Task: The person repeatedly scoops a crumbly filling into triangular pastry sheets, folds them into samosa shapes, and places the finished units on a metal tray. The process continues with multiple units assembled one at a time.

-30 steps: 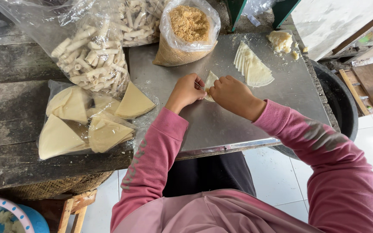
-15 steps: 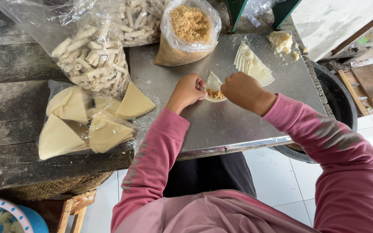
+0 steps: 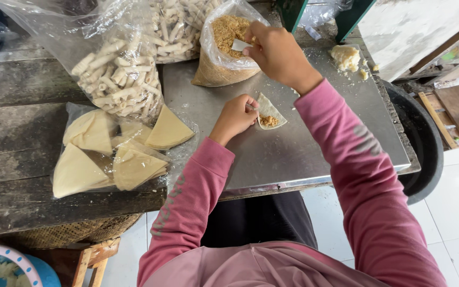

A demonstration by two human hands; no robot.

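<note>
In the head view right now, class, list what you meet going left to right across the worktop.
Bag of triangular wrappers → left hand → open wrapper with filling → lump of pale dough → black tub.

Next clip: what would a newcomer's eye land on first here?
Probably the right hand, stretched up to the open bag of brown crumbs at the top of the metal sheet, with a small white scoop in its grip. Just below, the left hand pins a thin wrapper carrying a dab of crumbs. To the left, bags of pale rolled sticks and triangular wrappers crowd the dark wooden table.
</note>
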